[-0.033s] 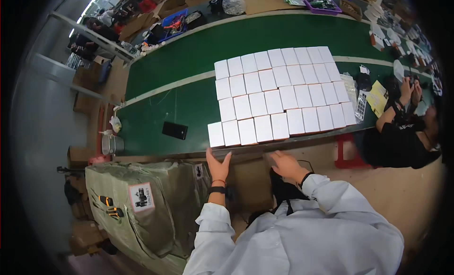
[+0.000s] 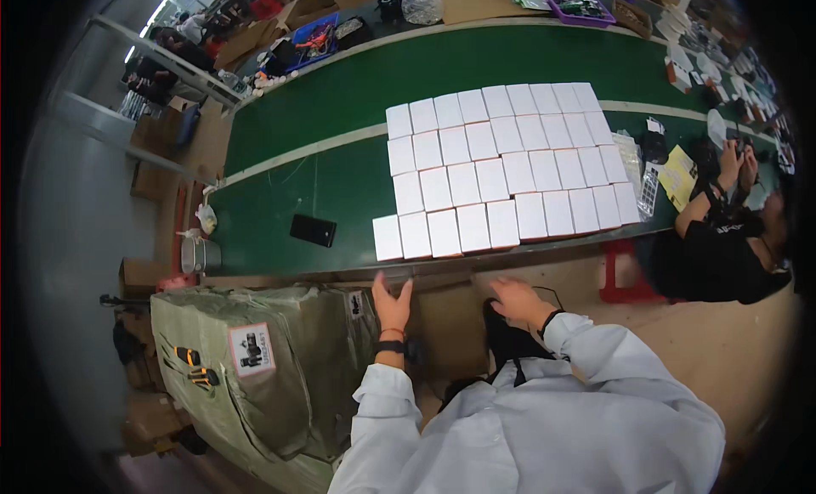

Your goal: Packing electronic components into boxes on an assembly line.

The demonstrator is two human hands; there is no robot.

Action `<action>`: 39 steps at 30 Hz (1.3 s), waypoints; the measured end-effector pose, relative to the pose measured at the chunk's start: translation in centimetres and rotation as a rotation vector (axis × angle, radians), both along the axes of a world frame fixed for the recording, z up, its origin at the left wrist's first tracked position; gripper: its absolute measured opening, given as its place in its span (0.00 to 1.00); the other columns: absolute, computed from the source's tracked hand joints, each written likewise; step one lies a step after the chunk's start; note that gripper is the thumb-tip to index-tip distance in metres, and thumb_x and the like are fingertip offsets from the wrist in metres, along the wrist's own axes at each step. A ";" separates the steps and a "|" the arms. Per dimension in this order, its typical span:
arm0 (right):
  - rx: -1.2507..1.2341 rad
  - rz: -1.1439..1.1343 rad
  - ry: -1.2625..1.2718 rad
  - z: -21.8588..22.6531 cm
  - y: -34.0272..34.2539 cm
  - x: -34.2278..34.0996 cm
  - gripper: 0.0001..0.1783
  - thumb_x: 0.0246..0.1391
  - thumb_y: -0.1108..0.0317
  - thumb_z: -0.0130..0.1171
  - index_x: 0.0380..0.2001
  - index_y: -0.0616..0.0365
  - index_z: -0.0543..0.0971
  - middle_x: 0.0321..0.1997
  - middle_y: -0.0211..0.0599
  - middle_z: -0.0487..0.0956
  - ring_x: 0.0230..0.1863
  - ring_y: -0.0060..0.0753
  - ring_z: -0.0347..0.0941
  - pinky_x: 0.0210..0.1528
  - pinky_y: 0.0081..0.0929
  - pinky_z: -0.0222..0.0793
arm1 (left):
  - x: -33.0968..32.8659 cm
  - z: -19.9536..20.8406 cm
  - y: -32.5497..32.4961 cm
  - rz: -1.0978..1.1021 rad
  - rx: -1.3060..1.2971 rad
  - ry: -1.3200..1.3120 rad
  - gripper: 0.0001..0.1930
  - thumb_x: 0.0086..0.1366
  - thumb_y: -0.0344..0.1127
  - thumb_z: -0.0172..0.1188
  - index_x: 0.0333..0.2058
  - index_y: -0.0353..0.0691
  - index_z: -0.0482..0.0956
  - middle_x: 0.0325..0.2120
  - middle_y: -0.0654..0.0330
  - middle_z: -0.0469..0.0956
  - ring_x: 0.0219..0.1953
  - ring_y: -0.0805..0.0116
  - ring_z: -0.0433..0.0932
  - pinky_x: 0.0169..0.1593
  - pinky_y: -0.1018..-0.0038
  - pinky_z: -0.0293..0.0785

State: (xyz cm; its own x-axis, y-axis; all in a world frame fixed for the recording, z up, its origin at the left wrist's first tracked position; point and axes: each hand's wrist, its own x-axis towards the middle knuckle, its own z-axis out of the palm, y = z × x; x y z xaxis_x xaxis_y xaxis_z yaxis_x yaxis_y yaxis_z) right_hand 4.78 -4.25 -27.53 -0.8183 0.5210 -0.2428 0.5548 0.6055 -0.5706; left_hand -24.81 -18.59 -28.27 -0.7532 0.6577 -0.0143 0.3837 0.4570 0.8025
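Observation:
Several white boxes (image 2: 463,185) with orange lower sides lie in four close rows on the green work surface (image 2: 280,197). My left hand (image 2: 393,309) is just off the table's front edge, below the front-left box. Its thumb and fingers are spread and it holds nothing. To the right, my right hand (image 2: 520,302) hovers in front of the same edge, its fingers stretched out with nothing in them. Neither hand touches a box. A black smartphone (image 2: 313,230) lies on the surface to the left of the boxes.
A large green wrapped bale (image 2: 314,366) stands at the left, with orange-black tools (image 2: 202,376) on it. At the right sits a co-worker (image 2: 722,256) beside a red stool (image 2: 619,277). A yellow sheet (image 2: 677,178) and a metal container (image 2: 201,254) are at the table's ends.
Both my hands have drawn back very slightly from the table edge. The boxes and the smartphone keep their places on the table.

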 end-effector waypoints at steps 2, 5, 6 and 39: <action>-0.147 0.011 -0.077 -3.4 -1.6 2.2 0.29 0.51 0.59 0.65 0.56 0.57 0.76 0.52 0.47 0.81 0.53 0.54 0.77 0.55 0.46 0.73 | 1.3 -3.7 -6.8 0.022 -0.119 -0.290 0.35 0.58 0.45 0.75 0.58 0.30 0.72 0.50 0.46 0.78 0.53 0.53 0.78 0.58 0.65 0.74; -0.281 0.050 -0.323 -12.0 -3.7 10.0 0.27 0.52 0.54 0.65 0.52 0.59 0.79 0.49 0.51 0.82 0.52 0.57 0.78 0.56 0.47 0.73 | 6.3 -8.7 -17.9 -0.048 -0.340 -0.447 0.26 0.60 0.48 0.73 0.49 0.33 0.81 0.36 0.53 0.83 0.43 0.59 0.83 0.50 0.66 0.78; -0.280 0.126 -0.471 -13.9 -4.5 12.1 0.26 0.52 0.52 0.65 0.48 0.60 0.81 0.48 0.52 0.82 0.51 0.58 0.78 0.57 0.47 0.73 | 8.2 -10.4 -23.0 -0.027 -0.454 -0.418 0.25 0.61 0.49 0.72 0.47 0.35 0.82 0.36 0.53 0.84 0.42 0.59 0.83 0.48 0.66 0.78; -0.577 -0.910 -0.686 5.1 -45.9 66.0 0.18 0.66 0.69 0.57 0.57 0.62 0.75 0.46 0.39 0.82 0.48 0.31 0.77 0.52 0.28 0.74 | 27.5 -44.4 -30.6 0.912 0.103 -1.088 0.21 0.65 0.41 0.58 0.48 0.27 0.76 0.43 0.41 0.79 0.43 0.44 0.82 0.37 0.49 0.82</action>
